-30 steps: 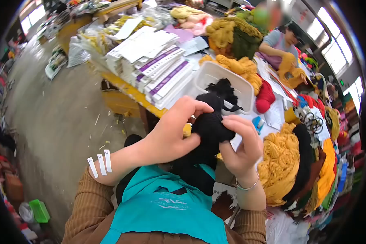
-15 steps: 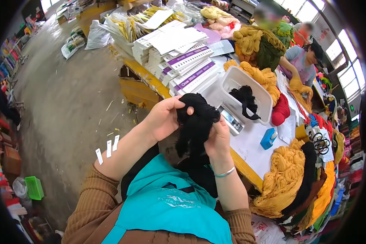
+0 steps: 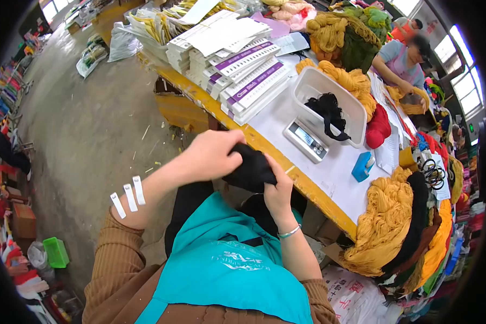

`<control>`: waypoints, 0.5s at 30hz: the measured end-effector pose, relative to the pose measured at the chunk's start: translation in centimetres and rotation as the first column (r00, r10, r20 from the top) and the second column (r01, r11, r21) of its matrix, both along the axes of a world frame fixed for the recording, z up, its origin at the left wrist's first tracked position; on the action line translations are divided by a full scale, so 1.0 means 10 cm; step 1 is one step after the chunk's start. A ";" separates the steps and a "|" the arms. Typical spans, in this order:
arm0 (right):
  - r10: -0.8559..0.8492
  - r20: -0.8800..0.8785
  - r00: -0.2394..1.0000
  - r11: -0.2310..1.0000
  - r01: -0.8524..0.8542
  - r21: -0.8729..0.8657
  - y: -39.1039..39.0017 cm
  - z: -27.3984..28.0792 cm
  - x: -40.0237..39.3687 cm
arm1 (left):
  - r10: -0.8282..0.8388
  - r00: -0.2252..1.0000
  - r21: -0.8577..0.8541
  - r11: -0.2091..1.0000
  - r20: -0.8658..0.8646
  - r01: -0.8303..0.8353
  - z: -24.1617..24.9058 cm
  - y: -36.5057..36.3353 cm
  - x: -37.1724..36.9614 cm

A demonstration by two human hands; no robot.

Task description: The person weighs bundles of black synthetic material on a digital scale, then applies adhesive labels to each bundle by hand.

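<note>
"Quickly, what are you holding, and where?"

"I'm holding a black yarn bundle (image 3: 251, 170) above my lap, just off the yellow edge of the table (image 3: 329, 181). The scale (image 3: 306, 140) and the clear tub (image 3: 317, 82) are sitting farther in."

"How's it handling?"

"I'm guessing light, soft, floppy, not slippery; loose strands could be snagging. I'm favouring both ends, taking whole thickness rather than single threads."

"Grip?"

"My left hand (image 3: 218, 155) is curling round the left end, thumb and fingers bent in close. My right hand (image 3: 279, 186) is pinching the right end, thumb on the near side. Neither is spreading wide; yarn is filling both gaps. Left fingertips are probably pressing in, but dark yarn is hiding the exact contact."
</note>
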State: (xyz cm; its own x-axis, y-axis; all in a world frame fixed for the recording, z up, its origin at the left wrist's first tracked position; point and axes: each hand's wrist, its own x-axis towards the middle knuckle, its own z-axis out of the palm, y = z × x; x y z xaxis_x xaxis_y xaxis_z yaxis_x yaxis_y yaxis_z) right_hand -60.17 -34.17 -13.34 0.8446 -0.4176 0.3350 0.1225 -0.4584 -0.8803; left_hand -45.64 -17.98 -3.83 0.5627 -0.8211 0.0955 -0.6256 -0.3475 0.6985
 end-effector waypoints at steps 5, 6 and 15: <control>0.026 -0.257 0.966 0.992 0.006 0.123 -0.19 -0.44 -0.29 | -0.334 0.440 -0.511 0.769 -0.834 -0.384 0.11 0.03 0.38; -0.003 -0.352 0.936 0.999 -0.009 -0.033 -0.22 -0.45 -0.33 | -0.265 0.531 -0.460 0.844 -0.805 -0.277 0.13 0.03 0.36; 0.331 -0.111 0.937 0.869 -0.257 0.423 -0.09 0.73 -0.03 | -0.442 0.846 -0.286 0.887 -0.298 0.362 0.13 -0.28 -0.08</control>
State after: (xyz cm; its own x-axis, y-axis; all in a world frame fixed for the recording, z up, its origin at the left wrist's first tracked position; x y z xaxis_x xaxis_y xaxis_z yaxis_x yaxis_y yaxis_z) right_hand -60.50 -35.07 -6.06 0.9779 -0.2069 0.0311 0.0245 -0.0342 -0.9991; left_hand -46.46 -20.82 -2.51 0.2160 -0.9641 0.1546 -0.3826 0.0621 0.9218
